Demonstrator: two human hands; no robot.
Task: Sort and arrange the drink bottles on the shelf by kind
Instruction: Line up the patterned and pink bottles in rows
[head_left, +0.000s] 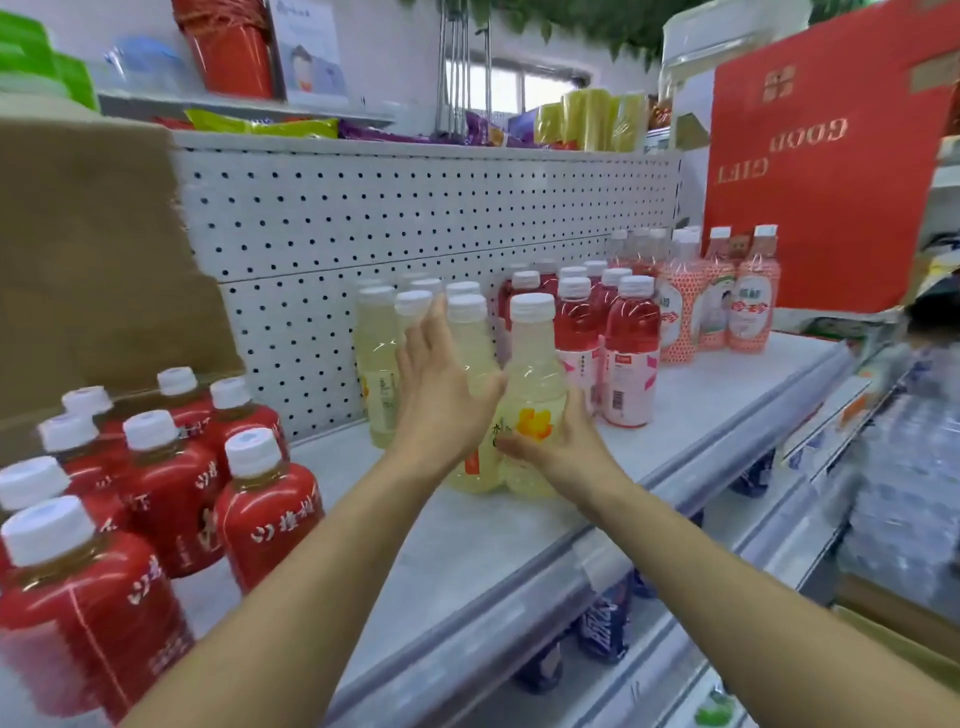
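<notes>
— Where's the yellow one now?

— The front yellow bottle (535, 374) stands upright about midway along the shelf (727, 395). It's the nearest of its kind to the front edge, and the other yellow bottles (376, 364) run behind it toward the back edge.

— Is it held?

— The right grip (558, 447) is wrapped round its lower label, thumb across the front. The left grip (441, 395) is spread flat, fingers straight, pressed against the neighbouring yellow bottle's side.

— What might go wrong?

— Toppling, I'd say. The pink bottles (628, 364) stand just beside it on the right, so a sideways shove could knock them over like skittles. That flat palm also presses well above the base, which could tip the row back toward the pegboard (415, 218).

— And the red tea bottles (171, 493)?

— Well apart, at the shelf's left end by the front edge. Safe, I think.
</notes>
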